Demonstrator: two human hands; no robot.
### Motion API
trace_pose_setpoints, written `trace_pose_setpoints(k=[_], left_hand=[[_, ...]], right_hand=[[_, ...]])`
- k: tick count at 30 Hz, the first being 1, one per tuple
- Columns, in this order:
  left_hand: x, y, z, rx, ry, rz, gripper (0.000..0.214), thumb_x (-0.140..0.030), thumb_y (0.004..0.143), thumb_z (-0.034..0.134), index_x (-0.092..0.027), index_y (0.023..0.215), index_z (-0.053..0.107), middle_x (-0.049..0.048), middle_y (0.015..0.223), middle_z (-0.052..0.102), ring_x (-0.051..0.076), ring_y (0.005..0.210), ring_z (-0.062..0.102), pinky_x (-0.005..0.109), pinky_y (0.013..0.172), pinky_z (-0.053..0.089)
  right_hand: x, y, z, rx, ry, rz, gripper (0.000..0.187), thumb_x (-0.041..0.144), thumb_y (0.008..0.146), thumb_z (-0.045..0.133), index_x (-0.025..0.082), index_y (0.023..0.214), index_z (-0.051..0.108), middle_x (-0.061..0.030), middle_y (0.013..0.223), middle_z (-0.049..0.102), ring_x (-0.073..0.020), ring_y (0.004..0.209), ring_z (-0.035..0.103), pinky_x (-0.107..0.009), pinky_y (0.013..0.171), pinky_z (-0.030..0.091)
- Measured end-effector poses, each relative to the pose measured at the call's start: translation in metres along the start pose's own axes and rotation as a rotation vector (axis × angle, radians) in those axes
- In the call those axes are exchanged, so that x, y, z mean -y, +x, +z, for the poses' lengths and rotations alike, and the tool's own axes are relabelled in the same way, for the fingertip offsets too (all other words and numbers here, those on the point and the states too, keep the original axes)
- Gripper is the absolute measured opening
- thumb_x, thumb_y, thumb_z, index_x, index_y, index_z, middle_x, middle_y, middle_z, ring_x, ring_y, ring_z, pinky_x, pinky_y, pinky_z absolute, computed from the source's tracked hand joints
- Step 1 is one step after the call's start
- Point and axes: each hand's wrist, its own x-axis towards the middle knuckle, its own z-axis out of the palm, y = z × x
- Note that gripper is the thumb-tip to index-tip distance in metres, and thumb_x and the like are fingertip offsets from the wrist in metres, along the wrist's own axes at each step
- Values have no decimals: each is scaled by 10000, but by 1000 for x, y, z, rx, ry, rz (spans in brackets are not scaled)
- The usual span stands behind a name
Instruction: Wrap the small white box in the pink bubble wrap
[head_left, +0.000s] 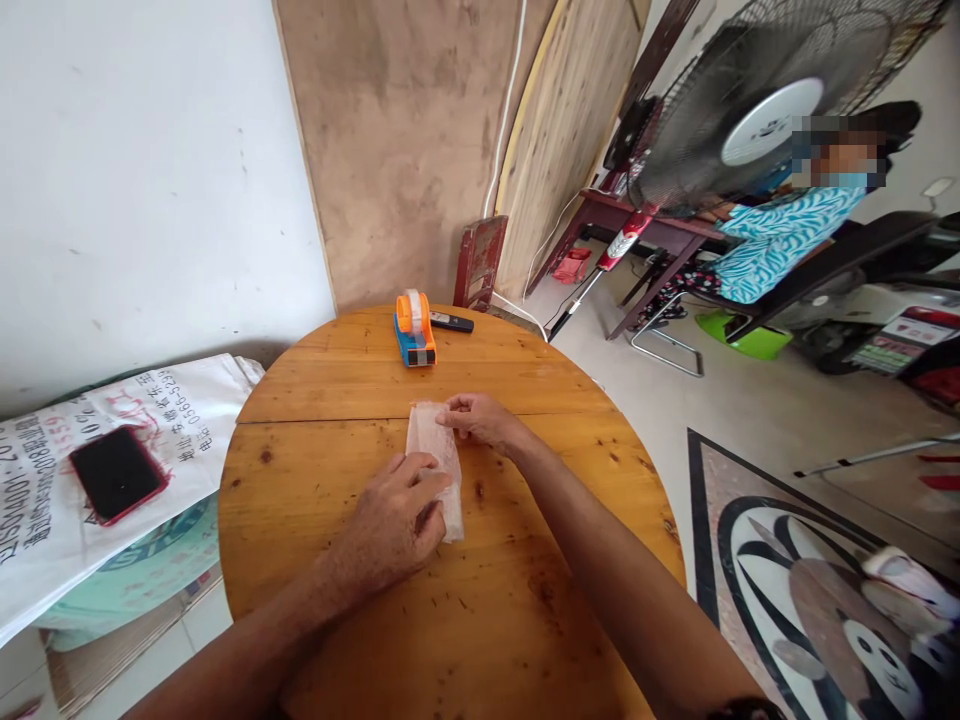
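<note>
Head view: we look down on a round wooden tabletop [337, 460], twelve o'clock being its far edge.
Packet: a whitish, crinkled, translucent wrapped packet [429, 440] lies near the middle of our tabletop, its long side running roughly from twelve to six; we cannot make out what is inside.
Left grip [401, 510]: we rest it on the packet from between seven and eight, fingers curved over the wrapping and thumb toward the near end; we cannot tell whether it closes on anything.
Right grip [480, 420]: we bring it in at the packet's one o'clock, narrow, thumb and forefinger holding the upper edge of the wrapping.
Tape dispenser [407, 350]: we see it blue and orange, just short of twelve, well apart from our packet, with a roll of tape mounted on it.
Slim black object [454, 322]: at twelve, just beside the dispenser.
Chair [480, 262]: dark red, just past twelve, beyond the rim.
Phone [118, 475]: at nine, off our tabletop, lying on a printed white sack [45, 490].
Fan [772, 120]: between one and two, on a stand.
Co-worker [787, 245]: at two, seated at another table, in a blue-and-white patterned top.
Panda floor inlay [814, 590]: between three and four.
</note>
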Motion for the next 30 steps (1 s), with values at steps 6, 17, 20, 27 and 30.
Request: trace_pose_setpoints(k=[6,17,20,27,30], left_hand=[[1,1,0,42,37,25,337,-94,803,493,-204,1080,650,118,1392,525,242,1000,612,400,878,530],[-2,0,-1,80,8,-30,358,-108,827,451,-176,1159,565,104,1094,663,252,987,595,407,870,517],[-2,-2,0,52,-60,-59,327,-101,819,445,-171,1107,584,118,1152,631,251,1021,595,408,887,520],[-3,-3,2,11,-106,-206,292,-155,805,492,-173,1076,599,107,1108,593,201,884,610,363,828,536],[-5,-2,-1,2,-53,-240,246,-178,796,519,-184,1015,629,93,1041,567,209,880,603,360,802,532]], right_hand=[[8,12,6,121,-18,-45,321,401,573,747,190,596,507,75,518,466,-71,478,375,-217,474,267],[-9,17,17,-37,-19,-134,243,322,577,675,191,572,470,80,543,415,-78,537,340,-223,508,241],[-3,11,18,-44,14,-148,260,342,597,666,197,588,451,73,569,423,-82,551,357,-223,520,268],[15,-22,19,30,245,-284,310,393,635,715,199,669,476,56,659,484,-95,597,428,-230,575,352],[18,-39,20,60,281,-337,308,395,670,722,202,700,483,45,691,509,-106,629,468,-241,606,381]])
